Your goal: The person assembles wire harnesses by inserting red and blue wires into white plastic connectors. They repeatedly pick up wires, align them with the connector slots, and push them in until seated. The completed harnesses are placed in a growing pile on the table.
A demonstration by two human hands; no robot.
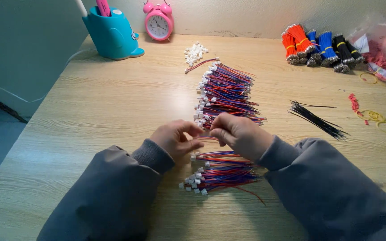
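Head view: left hand (175, 139) and right hand (240, 134) met fingertip to fingertip, both pinched shut on a thin red-blue wire lead (207, 139). It sat between the long wire pile (226, 91) and the near wire pile (220, 172) on the wooden table (103, 107).

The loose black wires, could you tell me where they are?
The loose black wires lie on the table, right of the right hand.
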